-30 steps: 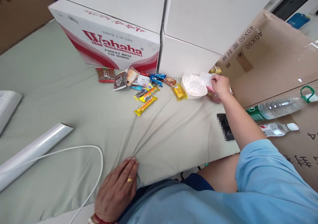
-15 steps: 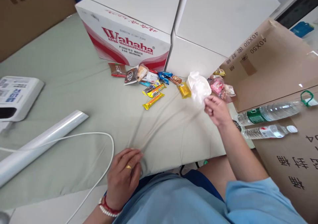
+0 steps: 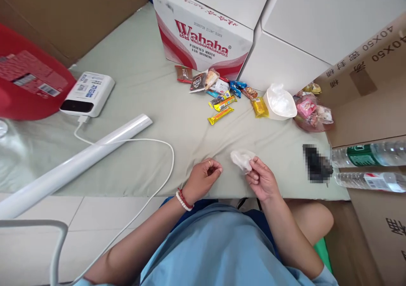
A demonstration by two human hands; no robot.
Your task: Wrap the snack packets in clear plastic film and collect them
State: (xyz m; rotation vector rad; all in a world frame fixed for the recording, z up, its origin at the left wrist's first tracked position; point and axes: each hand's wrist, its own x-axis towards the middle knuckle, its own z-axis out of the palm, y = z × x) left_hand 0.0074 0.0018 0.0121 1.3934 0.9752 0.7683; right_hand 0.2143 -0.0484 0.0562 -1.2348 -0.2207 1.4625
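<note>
The right hand (image 3: 263, 180) is pinching a small crumpled clear plastic bag (image 3: 241, 159) between thumb and fingertips, holding it just above the near edge of the green-covered surface (image 3: 152, 104). The left hand (image 3: 203, 178) is hovering just beside it, its fingers curled loosely together and gripping nothing. Farther back, a white bowl (image 3: 279, 104) lined with plastic is sitting between scattered snack packets (image 3: 220, 102) and a bag of sweets (image 3: 312, 112), in front of a Wahaha box (image 3: 203, 36).
</note>
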